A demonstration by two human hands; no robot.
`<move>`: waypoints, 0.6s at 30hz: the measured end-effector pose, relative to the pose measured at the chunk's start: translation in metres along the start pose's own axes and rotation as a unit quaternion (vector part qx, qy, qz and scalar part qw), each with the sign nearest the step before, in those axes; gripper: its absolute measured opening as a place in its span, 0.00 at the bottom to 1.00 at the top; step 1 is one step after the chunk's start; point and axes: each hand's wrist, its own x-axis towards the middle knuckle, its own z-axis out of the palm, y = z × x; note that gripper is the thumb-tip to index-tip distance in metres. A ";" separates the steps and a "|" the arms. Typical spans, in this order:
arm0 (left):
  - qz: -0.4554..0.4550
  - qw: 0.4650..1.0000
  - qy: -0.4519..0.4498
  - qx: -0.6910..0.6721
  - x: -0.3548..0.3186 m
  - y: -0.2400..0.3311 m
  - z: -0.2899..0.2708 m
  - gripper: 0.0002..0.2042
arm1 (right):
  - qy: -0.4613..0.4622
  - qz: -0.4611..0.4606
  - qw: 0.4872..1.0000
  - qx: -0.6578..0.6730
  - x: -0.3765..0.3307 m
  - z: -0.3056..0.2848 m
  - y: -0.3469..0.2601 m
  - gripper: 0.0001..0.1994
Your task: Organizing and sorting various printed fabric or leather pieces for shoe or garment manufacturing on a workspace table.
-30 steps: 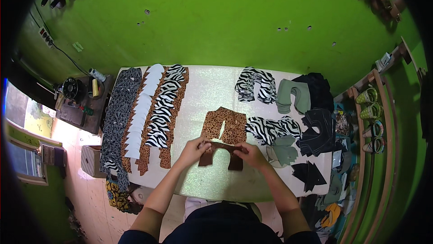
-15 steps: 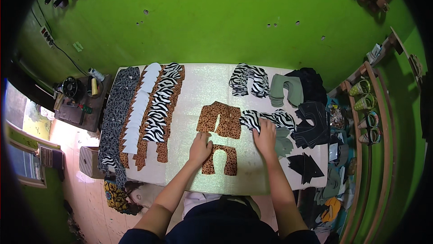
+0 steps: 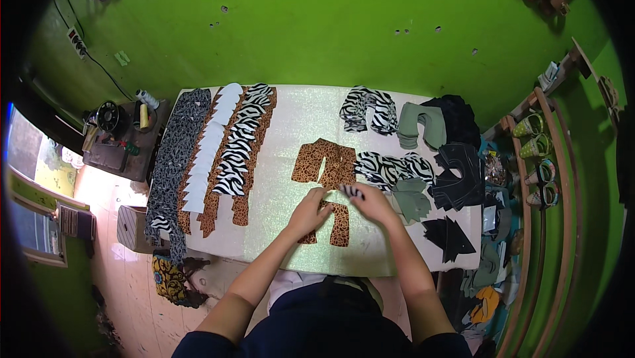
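Observation:
My right hand (image 3: pixel 373 206) pinches a small zebra-striped piece (image 3: pixel 352 191), which pokes out past its fingertips. My left hand (image 3: pixel 308 214) rests over an arch-shaped orange-brown patterned piece (image 3: pixel 339 226), covering its left part, with thumb and fingers apart. Just beyond both hands lies a stack of orange-brown patterned pieces (image 3: pixel 338 159), also arch-shaped. A row of zebra-striped pieces (image 3: pixel 397 167) spreads out to its right. Below that row are grey-green pieces (image 3: pixel 411 199), near my right wrist.
On the table's left lie overlapping rows of grey patterned (image 3: pixel 173 159), white (image 3: pixel 210 153) and zebra pieces (image 3: pixel 237 153). At right sit green (image 3: pixel 411 120) and black piles (image 3: pixel 460 176), with black pointed pieces (image 3: pixel 450 239) nearer me. A wooden shoe rack (image 3: pixel 529 159) stands right.
My right hand has left the zebra row, moving left and toward me with a zebra-striped piece. My left hand has shifted right over the orange-brown arch. The view has tilted slightly.

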 end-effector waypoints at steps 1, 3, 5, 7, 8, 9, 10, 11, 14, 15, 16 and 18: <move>0.002 1.000 -0.001 0.000 0.001 -0.003 0.002 0.19 | -0.036 -0.019 0.998 0.040 0.002 0.009 0.005 0.09; -0.061 0.989 -0.088 -0.101 0.002 -0.009 -0.001 0.16 | -0.103 -0.031 0.994 0.025 0.004 0.021 0.010 0.10; -0.066 0.990 -0.115 -0.036 0.001 -0.012 -0.007 0.13 | -0.119 -0.047 0.992 0.016 0.004 0.029 0.009 0.10; -0.077 0.986 -0.145 -0.028 -0.006 -0.013 -0.010 0.10 | -0.128 -0.023 0.990 0.054 0.004 0.035 0.010 0.10; -0.078 0.986 -0.144 -0.028 -0.010 -0.012 -0.011 0.10 | -0.130 -0.018 0.989 0.066 0.004 0.036 0.011 0.11; -0.077 0.990 -0.106 -0.061 -0.014 -0.010 -0.012 0.10 | -0.130 -0.019 0.989 0.065 0.003 0.038 0.015 0.11; -0.076 0.990 -0.068 -0.095 -0.017 -0.009 -0.012 0.09 | -0.134 -0.037 0.989 0.048 0.004 0.040 0.020 0.12; -0.075 0.990 -0.067 -0.095 -0.016 -0.011 -0.012 0.09 | -0.138 -0.054 0.988 0.030 0.004 0.042 0.024 0.13; -0.078 0.986 -0.077 -0.124 -0.019 -0.021 -0.015 0.08 | -0.177 -0.039 0.982 0.045 0.003 0.047 0.020 0.14; -0.086 0.986 -0.095 -0.111 -0.020 -0.023 -0.016 0.08 | -0.179 -0.041 0.982 0.044 0.001 0.048 0.019 0.14; -0.095 0.984 -0.114 -0.097 -0.020 -0.026 -0.016 0.09 | -0.156 -0.022 0.986 0.056 -0.001 0.049 0.019 0.14; -0.112 0.986 -0.085 -0.095 -0.025 -0.031 -0.015 0.08 | -0.133 -0.005 0.989 0.067 -0.004 0.051 0.020 0.14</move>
